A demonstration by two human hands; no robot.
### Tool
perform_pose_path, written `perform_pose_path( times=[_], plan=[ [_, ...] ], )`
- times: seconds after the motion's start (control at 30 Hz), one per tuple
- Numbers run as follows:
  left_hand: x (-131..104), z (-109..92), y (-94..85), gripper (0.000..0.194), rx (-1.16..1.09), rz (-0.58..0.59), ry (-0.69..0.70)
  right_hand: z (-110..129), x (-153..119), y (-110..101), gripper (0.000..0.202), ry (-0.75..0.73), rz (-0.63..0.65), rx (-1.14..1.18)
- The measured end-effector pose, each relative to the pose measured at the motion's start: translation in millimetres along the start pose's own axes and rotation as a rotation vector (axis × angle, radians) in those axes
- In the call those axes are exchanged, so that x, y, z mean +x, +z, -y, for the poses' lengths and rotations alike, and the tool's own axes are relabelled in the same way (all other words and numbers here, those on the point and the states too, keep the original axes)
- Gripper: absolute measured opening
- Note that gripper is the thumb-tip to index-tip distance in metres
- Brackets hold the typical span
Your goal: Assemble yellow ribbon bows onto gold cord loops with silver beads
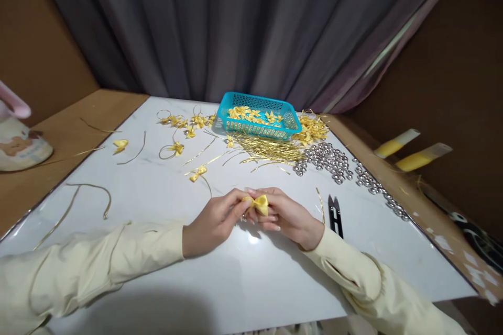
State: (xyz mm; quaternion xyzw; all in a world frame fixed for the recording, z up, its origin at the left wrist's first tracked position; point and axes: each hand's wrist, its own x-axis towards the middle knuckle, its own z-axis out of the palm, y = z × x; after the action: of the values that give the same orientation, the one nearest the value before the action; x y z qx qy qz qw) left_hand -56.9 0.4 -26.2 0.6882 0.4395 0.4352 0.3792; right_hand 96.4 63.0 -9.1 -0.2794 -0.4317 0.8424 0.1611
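Observation:
A yellow ribbon bow (261, 204) is held between both hands, above the near middle of the white table. My left hand (220, 220) pinches at the bow's left side with thumb and forefinger. My right hand (293, 214) is closed on its other side, the bow's right loop showing in front of its fingers. Something small and shiny, perhaps a bell, peeks out under the left fingertips; most of it is hidden. Another yellow bow (197, 173) with a gold tie lies just beyond my left hand.
Behind my hands stands a blue basket (293, 124) of yellow bows. Near it lie gold ties (271, 150), a pile of silver bells (328, 159) and several finished-looking bows (176, 148). Black snips (335, 215) lie right of my right hand. A mug (23, 144) stands far left.

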Motion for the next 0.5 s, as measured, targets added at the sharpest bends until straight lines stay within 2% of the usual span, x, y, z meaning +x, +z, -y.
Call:
perform_pose_path(
  times=[0.2, 0.5],
  plan=[
    [-5.0, -0.6, 0.0, 0.015, 0.136, -0.008, 0.149, 1.9, -1.9, 5.8, 0.024, 0.029, -0.040, 0.018],
    [-7.5, 3.1, -1.6, 0.016, 0.315, -0.068, 0.333, 5.9, -5.0, 6.5, 0.030, 0.054, -0.036, -0.036]
  ],
)
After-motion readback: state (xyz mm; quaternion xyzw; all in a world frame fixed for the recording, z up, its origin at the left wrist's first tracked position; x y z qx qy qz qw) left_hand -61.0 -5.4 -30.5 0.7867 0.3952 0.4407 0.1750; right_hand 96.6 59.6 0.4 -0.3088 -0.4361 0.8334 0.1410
